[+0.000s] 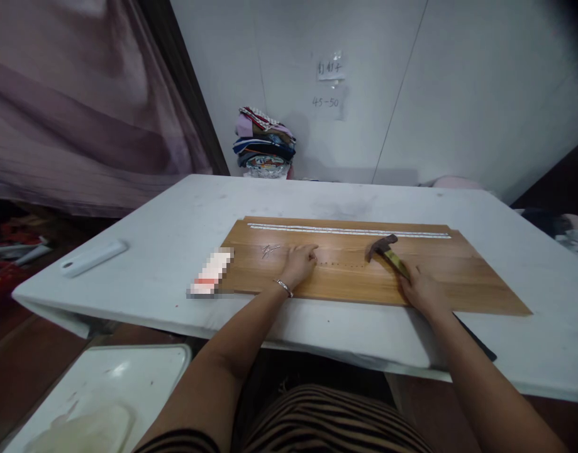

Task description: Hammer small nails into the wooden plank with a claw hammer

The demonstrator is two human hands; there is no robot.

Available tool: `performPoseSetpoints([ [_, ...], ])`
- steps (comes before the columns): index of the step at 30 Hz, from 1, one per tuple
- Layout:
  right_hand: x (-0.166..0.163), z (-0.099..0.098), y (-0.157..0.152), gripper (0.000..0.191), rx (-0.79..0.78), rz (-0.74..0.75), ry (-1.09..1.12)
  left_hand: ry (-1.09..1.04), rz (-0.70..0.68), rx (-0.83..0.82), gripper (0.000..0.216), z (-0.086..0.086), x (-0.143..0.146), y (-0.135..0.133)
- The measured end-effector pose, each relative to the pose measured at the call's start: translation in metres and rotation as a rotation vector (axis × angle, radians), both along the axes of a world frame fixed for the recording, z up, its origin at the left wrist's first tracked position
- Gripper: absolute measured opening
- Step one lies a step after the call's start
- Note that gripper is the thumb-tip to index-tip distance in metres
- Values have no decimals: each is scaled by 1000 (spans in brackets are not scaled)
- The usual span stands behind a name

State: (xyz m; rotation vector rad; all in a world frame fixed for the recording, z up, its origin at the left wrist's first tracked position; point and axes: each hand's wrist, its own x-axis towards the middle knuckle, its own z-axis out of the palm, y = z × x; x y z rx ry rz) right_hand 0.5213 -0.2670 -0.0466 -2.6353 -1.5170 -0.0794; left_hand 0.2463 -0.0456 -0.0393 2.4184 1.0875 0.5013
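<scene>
A wooden board (458,277) lies on the white table (175,233). My right hand (421,290) grips the yellow handle of a hammer (385,247), whose dark head rests on the board. My left hand (299,262) lies on the board with fingers pinched together at a row of small nails (343,264); what it pinches is too small to name. A bracelet sits on my left wrist. A little heap of loose nails (270,250) lies left of that hand.
A white strip (348,231) runs along the board's far edge. A blurred box (211,272) sits at the board's left end, a white flat object (94,257) farther left. Folded cloths (264,145) are stacked against the wall. A white tray (104,384) stands below the table.
</scene>
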Motion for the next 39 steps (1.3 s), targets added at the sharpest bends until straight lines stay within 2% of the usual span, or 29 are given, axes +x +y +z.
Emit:
performPoseSetpoints([
  [13,-3,6,0,46,-11,-6,5,3,-2,2,47,1,-2,-4],
  [26,-3,6,0,43,10,1,46,3,-10,53,43,-4,-1,-5],
  [39,-2,3,1,44,6,10,7,13,-4,66,45,-1,-1,-9],
])
